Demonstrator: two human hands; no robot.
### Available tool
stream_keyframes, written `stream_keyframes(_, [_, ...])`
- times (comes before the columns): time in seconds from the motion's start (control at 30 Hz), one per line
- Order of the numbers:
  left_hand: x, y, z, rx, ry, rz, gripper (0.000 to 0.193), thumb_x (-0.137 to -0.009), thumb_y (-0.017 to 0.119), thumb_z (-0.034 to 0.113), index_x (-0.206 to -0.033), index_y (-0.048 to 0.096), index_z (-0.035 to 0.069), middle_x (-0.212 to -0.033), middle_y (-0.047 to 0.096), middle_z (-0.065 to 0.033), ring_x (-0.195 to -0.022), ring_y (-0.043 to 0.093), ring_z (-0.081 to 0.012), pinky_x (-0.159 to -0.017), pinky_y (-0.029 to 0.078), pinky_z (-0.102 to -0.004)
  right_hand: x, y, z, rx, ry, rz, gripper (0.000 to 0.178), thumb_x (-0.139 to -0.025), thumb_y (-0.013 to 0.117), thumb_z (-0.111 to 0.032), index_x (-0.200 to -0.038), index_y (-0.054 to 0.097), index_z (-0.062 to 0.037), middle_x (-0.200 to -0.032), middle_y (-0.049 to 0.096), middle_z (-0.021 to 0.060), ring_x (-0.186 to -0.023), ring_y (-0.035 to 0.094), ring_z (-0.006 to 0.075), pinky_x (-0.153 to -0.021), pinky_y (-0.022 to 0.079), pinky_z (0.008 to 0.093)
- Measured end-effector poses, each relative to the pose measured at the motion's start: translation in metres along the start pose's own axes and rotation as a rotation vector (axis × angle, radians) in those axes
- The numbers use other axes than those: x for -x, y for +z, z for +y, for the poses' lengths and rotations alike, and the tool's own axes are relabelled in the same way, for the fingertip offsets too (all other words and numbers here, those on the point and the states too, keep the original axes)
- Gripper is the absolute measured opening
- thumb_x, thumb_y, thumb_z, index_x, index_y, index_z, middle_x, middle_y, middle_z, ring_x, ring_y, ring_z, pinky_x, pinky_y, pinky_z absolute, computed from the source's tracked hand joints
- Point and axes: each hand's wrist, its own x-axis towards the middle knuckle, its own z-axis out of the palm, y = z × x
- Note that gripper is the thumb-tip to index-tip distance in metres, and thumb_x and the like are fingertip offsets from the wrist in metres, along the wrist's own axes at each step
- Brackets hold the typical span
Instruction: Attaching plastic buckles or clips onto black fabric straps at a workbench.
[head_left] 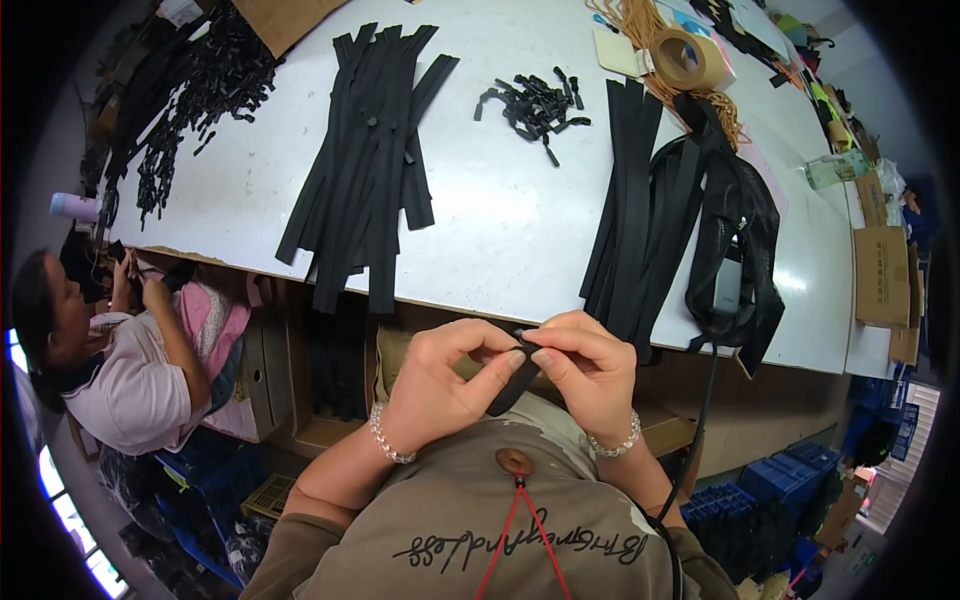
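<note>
A round brown pendant (pixel 519 466) on a thin red cord (pixel 500 542) lies at 6 o'clock below my left hand (pixel 445 372) and right hand (pixel 596 370), which pinch a flat black fabric strip (pixel 511 390) at dial centre, thumbs opposing fingers, presumably to steady its end.

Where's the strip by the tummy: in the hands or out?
In: the left hand and right hand both pinch the strip; its lower end hangs below them.
</note>
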Motion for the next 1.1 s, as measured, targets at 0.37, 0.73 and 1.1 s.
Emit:
stream_keyframes(0.37, [0.003, 0.008, -0.017, 0.48, -0.305, 0.006, 0.007, -0.083, 0.064, 0.004, -0.086, 0.062, -0.002, -0.078, 0.064, -0.0026, -0.072, 0.057, -0.0046, -0.064, 0.047, -0.0191, 0.001, 0.008, 0.02, -0.496, 0.124, 0.049, 0.014, -0.085, 0.057, 0.004, -0.098, 0.059, 0.0034, -0.101, 0.058, 0.0099, -0.083, 0.055, 0.0093, -0.071, 0.047, 0.0207])
stream_keyframes(0.73, [0.001, 0.001, -0.012, 0.218, -0.174, -0.02, 0.005, -0.079, 0.064, 0.003, -0.079, 0.062, -0.002, -0.073, 0.062, -0.0017, -0.066, 0.054, -0.0047, -0.061, 0.045, -0.0196, 0.008, 0.015, 0.021, -0.602, 0.248, 0.096, 0.012, -0.088, 0.054, 0.001, -0.099, 0.058, 0.0058, -0.096, 0.061, 0.0108, -0.076, 0.057, 0.0086, -0.065, 0.049, 0.02])
stream_keyframes(1.1, [0.001, 0.003, -0.007, 0.179, -0.133, -0.003, 0.004, -0.075, 0.064, 0.0, -0.075, 0.06, -0.001, -0.07, 0.06, -0.0008, -0.064, 0.052, -0.0041, -0.059, 0.042, -0.0189, 0.005, 0.01, 0.01, -0.324, 0.143, 0.084, 0.008, -0.086, 0.056, 0.003, -0.092, 0.061, 0.0053, -0.094, 0.062, 0.0103, -0.072, 0.057, 0.0075, -0.062, 0.048, 0.0191])
